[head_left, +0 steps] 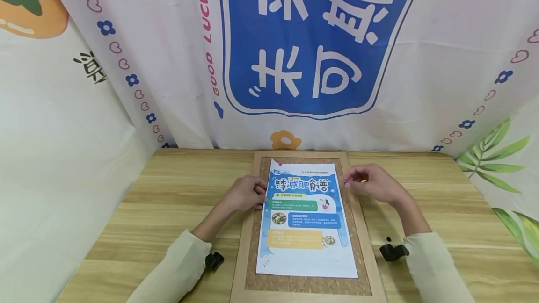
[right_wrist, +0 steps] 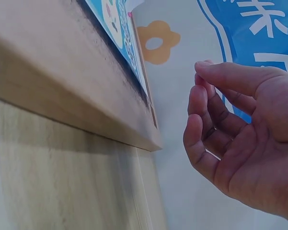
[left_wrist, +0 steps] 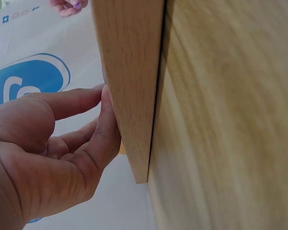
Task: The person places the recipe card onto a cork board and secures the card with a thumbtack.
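A printed poster point(head_left: 303, 219) lies on a wood-framed corkboard point(head_left: 307, 286), with a pink push pin point(head_left: 280, 164) in its upper left corner. My left hand point(head_left: 248, 193) is at the poster's left edge, thumb and index fingertips together there; the frame's side point(left_wrist: 129, 72) hides what lies between them in the left wrist view. Just off the poster's upper right edge, my right hand point(head_left: 372, 182) pinches a small purple push pin point(head_left: 346, 183) between thumb and index finger. In the right wrist view, that hand point(right_wrist: 249, 124) is beside the board's frame, its other fingers bent.
The board lies on a wood-grain table point(head_left: 189, 176), reaching its back edge. Behind hangs a printed cloth point(head_left: 181, 83) with a large blue sign. Black wrist devices are on the left sleeve point(head_left: 177, 265) and right sleeve point(head_left: 438, 265).
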Tool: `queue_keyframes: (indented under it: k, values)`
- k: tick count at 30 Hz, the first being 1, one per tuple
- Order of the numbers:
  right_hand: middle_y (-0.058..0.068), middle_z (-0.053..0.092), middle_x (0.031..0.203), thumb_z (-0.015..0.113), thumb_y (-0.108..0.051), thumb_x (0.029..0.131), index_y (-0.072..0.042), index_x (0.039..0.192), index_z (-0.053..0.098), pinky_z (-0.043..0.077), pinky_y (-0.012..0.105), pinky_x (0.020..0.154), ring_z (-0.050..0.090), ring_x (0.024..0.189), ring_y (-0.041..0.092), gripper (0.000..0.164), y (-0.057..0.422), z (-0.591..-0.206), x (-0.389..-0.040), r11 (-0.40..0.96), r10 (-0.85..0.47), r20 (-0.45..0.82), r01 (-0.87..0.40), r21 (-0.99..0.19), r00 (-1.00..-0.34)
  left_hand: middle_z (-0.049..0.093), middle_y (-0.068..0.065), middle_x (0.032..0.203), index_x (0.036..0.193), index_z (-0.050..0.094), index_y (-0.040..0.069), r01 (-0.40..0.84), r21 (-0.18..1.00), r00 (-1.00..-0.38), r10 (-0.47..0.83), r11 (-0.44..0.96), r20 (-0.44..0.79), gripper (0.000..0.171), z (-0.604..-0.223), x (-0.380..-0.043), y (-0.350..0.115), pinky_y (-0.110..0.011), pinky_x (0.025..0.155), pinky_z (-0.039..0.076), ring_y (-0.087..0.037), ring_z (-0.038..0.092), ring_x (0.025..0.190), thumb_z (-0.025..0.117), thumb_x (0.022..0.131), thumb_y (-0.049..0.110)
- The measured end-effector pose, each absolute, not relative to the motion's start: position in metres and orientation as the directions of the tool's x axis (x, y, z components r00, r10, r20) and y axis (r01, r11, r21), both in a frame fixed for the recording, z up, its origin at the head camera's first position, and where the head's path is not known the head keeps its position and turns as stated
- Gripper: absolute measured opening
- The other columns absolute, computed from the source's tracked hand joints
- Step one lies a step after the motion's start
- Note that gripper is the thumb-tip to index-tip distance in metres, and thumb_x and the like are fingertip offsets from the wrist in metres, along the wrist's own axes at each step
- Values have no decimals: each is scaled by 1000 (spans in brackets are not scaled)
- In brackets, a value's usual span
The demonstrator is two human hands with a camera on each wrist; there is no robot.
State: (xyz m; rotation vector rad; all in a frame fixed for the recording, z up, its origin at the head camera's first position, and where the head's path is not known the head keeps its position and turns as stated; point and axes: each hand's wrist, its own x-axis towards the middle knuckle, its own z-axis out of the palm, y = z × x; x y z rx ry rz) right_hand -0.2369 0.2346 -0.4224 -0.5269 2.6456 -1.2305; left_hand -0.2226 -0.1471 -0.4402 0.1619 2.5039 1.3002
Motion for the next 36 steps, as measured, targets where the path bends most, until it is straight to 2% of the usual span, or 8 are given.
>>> queue_keyframes:
  k: [21,27,36]
  values:
    - [10,71,104,74,-12,101,-4,115,77,52,24,79,58,97,25,17,217,-428,-251,586,-357,-34,-196,-786,-933,69,-13,95,120,72,-4,-41,809,-944,243,586,-224,24,-439,-223,-146,-28,65,66,-18,70,74,74,96,-4]
    - [10,70,108,73,-15,103,-6,118,76,54,26,83,58,101,27,18,215,-433,-256,585,-315,-56,-148,-797,-948,69,-13,94,119,72,-4,-43,807,-944,240,589,-226,23,-439,-222,-146,-28,65,66,-19,70,74,74,96,-4]
    - [14,71,113,72,-16,103,-3,123,73,57,31,84,60,100,25,24,207,-437,-259,556,-227,-52,-86,-827,-972,69,-13,94,119,72,-5,-32,811,-946,245,584,-213,24,-439,-221,-147,-27,63,65,-19,70,73,75,95,-5]
